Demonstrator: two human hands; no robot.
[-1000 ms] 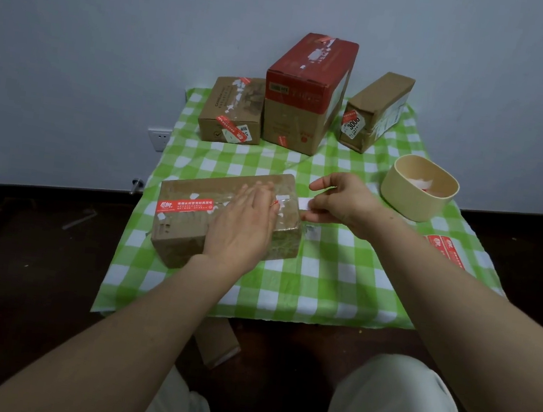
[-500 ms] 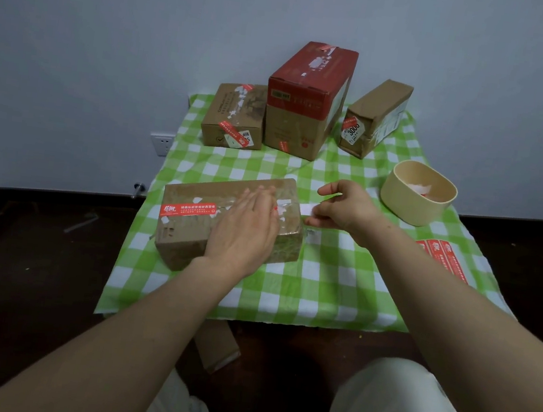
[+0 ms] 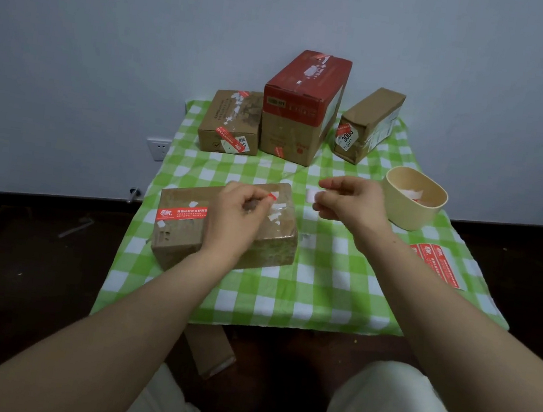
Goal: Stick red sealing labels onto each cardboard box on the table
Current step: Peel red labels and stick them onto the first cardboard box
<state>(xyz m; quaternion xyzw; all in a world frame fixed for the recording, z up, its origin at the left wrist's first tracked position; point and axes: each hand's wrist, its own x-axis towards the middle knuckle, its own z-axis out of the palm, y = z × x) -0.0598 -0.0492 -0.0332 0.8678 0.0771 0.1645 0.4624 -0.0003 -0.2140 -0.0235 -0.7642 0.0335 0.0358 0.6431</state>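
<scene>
A flat brown cardboard box lies near the table's front left, with a red sealing label stuck across its top. My left hand is over the box, fingers curled, pinching the red label's right end. My right hand hovers to the right of the box and pinches a small white strip of backing paper. Three more boxes stand at the back: a brown one, a tall red-topped one and a narrow brown one.
A green checked cloth covers the low table. A cream oval tub with paper scraps sits at the right. Spare red labels lie at the right edge. Another cardboard piece lies on the dark floor below.
My left hand went from lying flat on the box to curling and pinching the label end. My right hand moved right and away from the box with the white strip.
</scene>
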